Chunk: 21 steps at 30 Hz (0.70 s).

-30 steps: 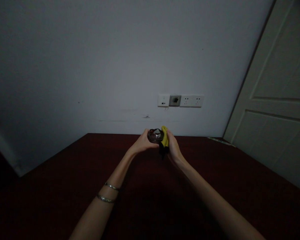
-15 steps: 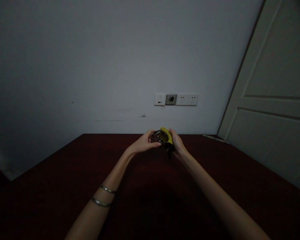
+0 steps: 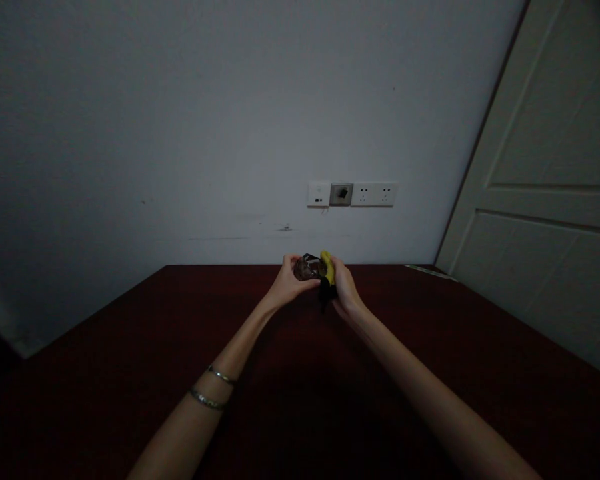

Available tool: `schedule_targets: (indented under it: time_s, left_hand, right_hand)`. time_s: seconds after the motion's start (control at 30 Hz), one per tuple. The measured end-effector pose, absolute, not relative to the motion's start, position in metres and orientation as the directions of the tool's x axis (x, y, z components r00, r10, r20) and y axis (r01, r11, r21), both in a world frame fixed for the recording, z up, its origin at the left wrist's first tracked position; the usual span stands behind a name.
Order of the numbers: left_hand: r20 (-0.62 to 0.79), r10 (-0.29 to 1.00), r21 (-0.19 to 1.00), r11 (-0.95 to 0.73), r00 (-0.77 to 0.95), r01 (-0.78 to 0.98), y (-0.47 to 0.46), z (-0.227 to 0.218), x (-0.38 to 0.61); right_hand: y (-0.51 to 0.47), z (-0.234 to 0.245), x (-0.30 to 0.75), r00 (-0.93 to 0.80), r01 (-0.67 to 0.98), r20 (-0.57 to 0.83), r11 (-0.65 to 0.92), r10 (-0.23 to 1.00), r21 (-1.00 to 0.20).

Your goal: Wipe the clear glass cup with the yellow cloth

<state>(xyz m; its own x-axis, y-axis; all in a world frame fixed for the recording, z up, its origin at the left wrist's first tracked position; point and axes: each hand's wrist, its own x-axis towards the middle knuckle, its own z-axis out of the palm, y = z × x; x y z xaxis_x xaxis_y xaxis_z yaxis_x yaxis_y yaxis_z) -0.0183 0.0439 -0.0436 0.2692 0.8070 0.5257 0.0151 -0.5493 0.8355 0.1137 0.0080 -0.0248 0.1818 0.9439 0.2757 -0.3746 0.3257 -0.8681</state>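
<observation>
Both arms reach out over a dark red table [image 3: 130,373]. My left hand [image 3: 286,287] is closed around a small clear glass cup [image 3: 308,268], held above the table's far part. My right hand [image 3: 346,295] is closed on a yellow and black cloth [image 3: 327,269] pressed against the right side of the cup. The cloth's dark end hangs down between the two hands. Two thin bangles [image 3: 214,387] sit on my left forearm.
A plain grey wall [image 3: 180,133] rises behind the table, with a row of sockets and a switch [image 3: 351,194]. A pale panelled door [image 3: 545,200] stands at the right. A thin light strip [image 3: 430,271] lies at the table's far right edge.
The glass cup has been turned in my left hand and the cloth has shifted slightly left against it. The view has drifted a little; both hands stay together.
</observation>
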Motion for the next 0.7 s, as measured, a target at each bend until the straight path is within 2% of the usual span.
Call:
schedule_targets:
  time_s: [0.2,0.33,0.57,0.7]
  left_hand:
    - [0.534,0.815,0.832,-0.554,0.226,0.031,0.027,-0.035,-0.007]
    - [0.553,0.805,0.826,-0.563,0.214,-0.015,0.021,-0.035,-0.002]
    - [0.417,0.727,0.897,-0.428,0.545,-0.115,0.022,-0.023,-0.016]
    - [0.412,0.682,0.892,-0.437,0.604,-0.116,0.023,-0.018,-0.022]
  right_hand:
    - [0.005,-0.011,0.119,0.159,-0.486,0.143,0.204,0.977,-0.85]
    - [0.006,-0.008,0.122,0.144,-0.485,0.147,0.199,0.979,-0.851]
    - [0.016,-0.017,0.136,0.152,-0.351,0.148,0.193,0.977,-0.916]
    - [0.016,-0.019,0.138,0.144,-0.363,0.148,0.191,0.979,-0.912]
